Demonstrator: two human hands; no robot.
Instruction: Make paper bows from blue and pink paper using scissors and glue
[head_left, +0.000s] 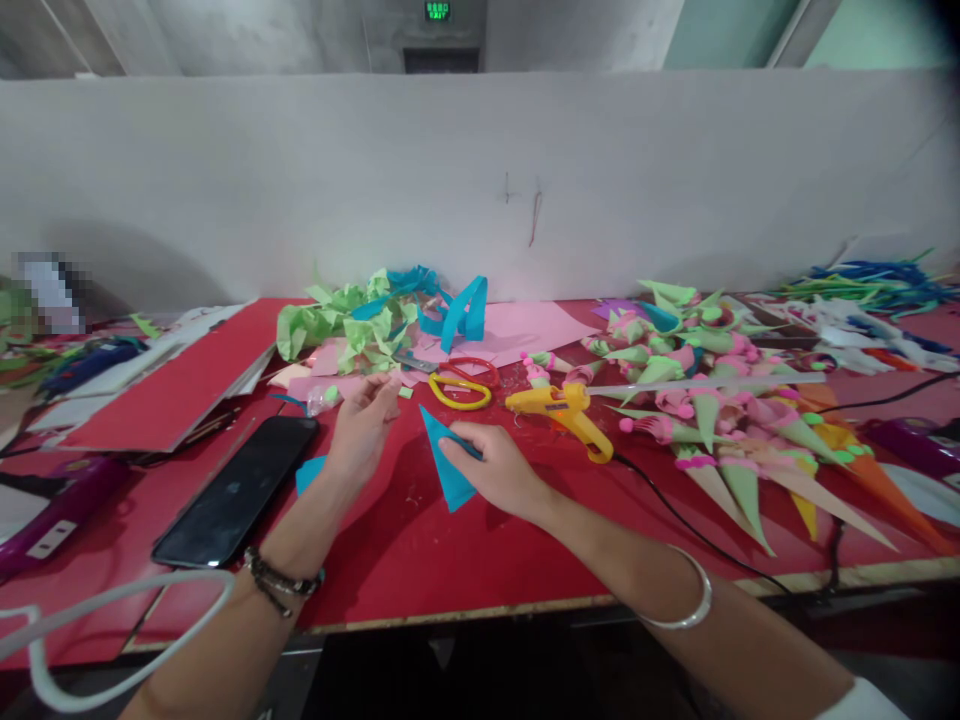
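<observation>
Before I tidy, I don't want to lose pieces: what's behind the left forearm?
A blue piece peeks out beside the left forearm; the rest, and anything else covered, can't be seen.

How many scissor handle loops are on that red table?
2. The yellow loop lies between the left hand and the glue gun; the red loop lies just behind the yellow one. More could hide under the crumpled paper.
</observation>
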